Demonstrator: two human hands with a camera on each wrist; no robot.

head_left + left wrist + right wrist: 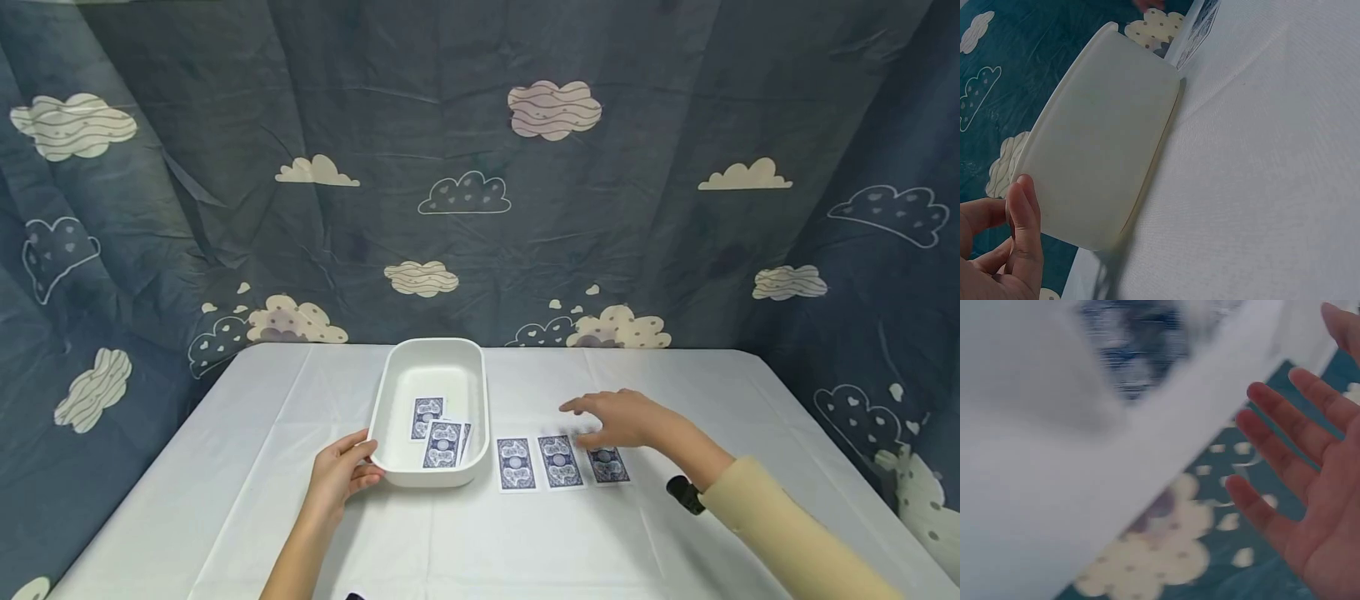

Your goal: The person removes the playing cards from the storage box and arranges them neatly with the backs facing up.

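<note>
White plastic tub (433, 358), oblong with rounded corners and smooth matte walls, on a white cloth-covered table (525, 533) with faint fold creases. Inside tub: a few blue-backed playing cards (438, 429), ornate back pattern, white borders, lying flat and partly overlapping toward the near end. Left hand (341, 471) against the tub's near left corner, fingers curled round the wall at the rim, thumb on the outside; in the left wrist view, thumb (1025, 231) pressed to the tub's (1097, 144) pale outer wall, tub base resting on the cloth. Just right of tub, a row of three more cards face down on the cloth: first card (516, 463), second card (560, 460), third card (608, 465), side by side with narrow gaps, same blue backs. Right hand (618, 419) over the far end of the third card, palm down, fingers spread and relaxed, pinching nothing; actual contact with the card not resolvable. Right wrist view blurred: fingers (1285, 444) straight and apart, table edge and backdrop beyond. Pale yellow sleeve (780, 525) on right forearm, dark band (686, 493) at the wrist. Behind table, wrinkled dark blue fabric backdrop (480, 167) printed with cream and outlined clouds.
</note>
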